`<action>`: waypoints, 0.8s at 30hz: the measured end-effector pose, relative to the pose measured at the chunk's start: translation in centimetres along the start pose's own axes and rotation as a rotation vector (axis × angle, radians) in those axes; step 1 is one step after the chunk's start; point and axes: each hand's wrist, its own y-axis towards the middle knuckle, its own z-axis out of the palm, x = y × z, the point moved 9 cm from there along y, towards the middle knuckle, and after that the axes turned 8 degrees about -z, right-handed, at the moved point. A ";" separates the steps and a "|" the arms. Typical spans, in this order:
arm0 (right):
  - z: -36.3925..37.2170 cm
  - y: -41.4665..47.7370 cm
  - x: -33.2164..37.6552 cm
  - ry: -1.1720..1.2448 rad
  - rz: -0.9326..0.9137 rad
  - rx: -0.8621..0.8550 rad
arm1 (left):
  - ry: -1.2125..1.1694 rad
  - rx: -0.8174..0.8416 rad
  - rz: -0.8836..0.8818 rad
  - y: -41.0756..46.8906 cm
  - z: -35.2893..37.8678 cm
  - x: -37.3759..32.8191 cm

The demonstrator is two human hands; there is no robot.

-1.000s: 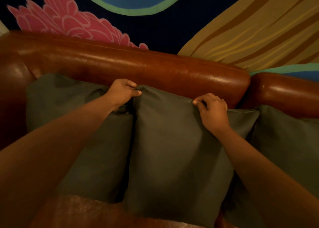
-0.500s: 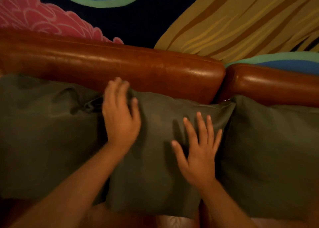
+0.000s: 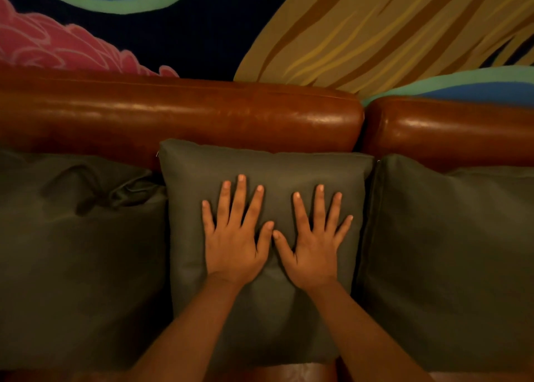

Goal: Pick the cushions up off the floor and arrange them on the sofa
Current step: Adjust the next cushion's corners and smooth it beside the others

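Three dark green cushions lean side by side against the back of a brown leather sofa [image 3: 179,113]. The middle cushion [image 3: 260,162] stands upright and square between the left cushion [image 3: 78,237] and the right cushion [image 3: 445,251]. My left hand [image 3: 234,237] and my right hand [image 3: 315,243] lie flat on the middle cushion's face, fingers spread, thumbs almost touching. Neither hand grips anything. The left cushion's top right corner is creased.
A second leather back section [image 3: 450,127] joins at the right, with a seam above the gap between the middle and right cushions. Behind the sofa is a painted wall [image 3: 361,29] with pink, blue, green and ochre shapes. A strip of leather seat [image 3: 294,373] shows below.
My hands let go of the middle cushion's top edge, slid down its face and now press flat at its centre. The cushion sits straighter and the view has shifted right.
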 end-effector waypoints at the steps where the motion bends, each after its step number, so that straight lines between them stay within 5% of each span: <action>1: 0.4 0.2 -0.3 -0.007 -0.001 -0.006 | 0.010 -0.016 0.000 0.2 0.4 0.0; 13: 3.0 1.4 -0.9 -0.077 0.019 0.034 | 0.073 -0.042 -0.009 0.8 1.4 -0.1; 18: 2.1 0.6 -1.0 -0.056 0.016 0.039 | 0.093 0.000 0.421 -5.1 1.2 -4.6; 21: 0.7 -0.9 -0.6 0.023 0.019 -0.013 | 0.112 0.114 0.447 -5.8 2.3 -4.6; 24: 0.0 -4.9 -2.3 0.138 0.235 -0.121 | 0.171 0.172 0.443 -6.1 2.3 -4.7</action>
